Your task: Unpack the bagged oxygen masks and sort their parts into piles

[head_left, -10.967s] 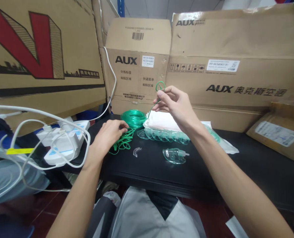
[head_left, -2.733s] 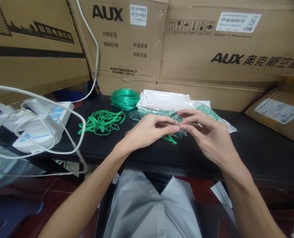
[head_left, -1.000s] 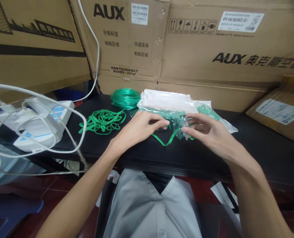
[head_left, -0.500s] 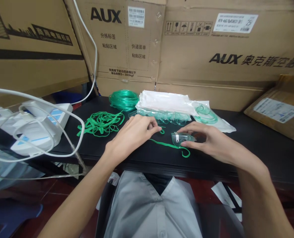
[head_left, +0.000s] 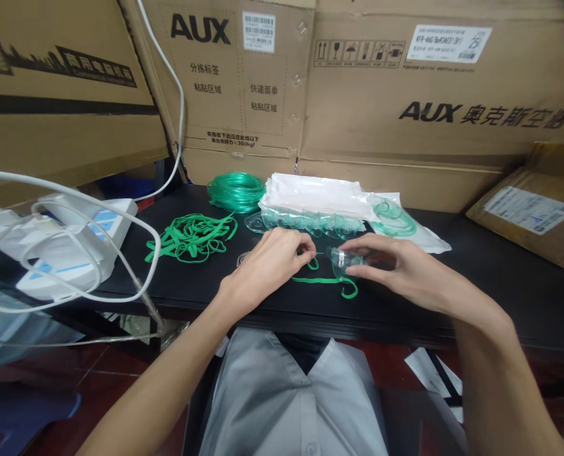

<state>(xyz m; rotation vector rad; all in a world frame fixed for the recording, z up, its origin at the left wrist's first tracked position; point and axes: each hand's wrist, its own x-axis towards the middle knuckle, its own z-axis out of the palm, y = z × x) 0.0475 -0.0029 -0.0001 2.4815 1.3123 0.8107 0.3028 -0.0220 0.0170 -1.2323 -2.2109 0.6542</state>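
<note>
My left hand point(head_left: 278, 256) pinches one end of a thin green strap point(head_left: 320, 280), which runs along the black table and curls at its other end. Between the thumb and fingers of my right hand point(head_left: 390, 263) is a clear greenish mask point(head_left: 343, 259) with a metal clip on it. The two hands are a short way apart, with the strap's curled end just below the mask. A tangled pile of green straps point(head_left: 191, 237) lies to the left. Behind my hands are several clear green masks point(head_left: 310, 220).
A coil of green tubing point(head_left: 237, 192), white packets point(head_left: 316, 191) and a bag with tubing point(head_left: 400, 221) lie at the back of the table point(head_left: 472, 291). White power strips with cables point(head_left: 73, 253) are at left. Cardboard boxes point(head_left: 358, 88) stand behind, and a taped box point(head_left: 531, 206) at right.
My left hand has moved slightly right, towards the mask, with the strap end. The mask in my right hand has tilted and shifted slightly. The view has moved a little.
</note>
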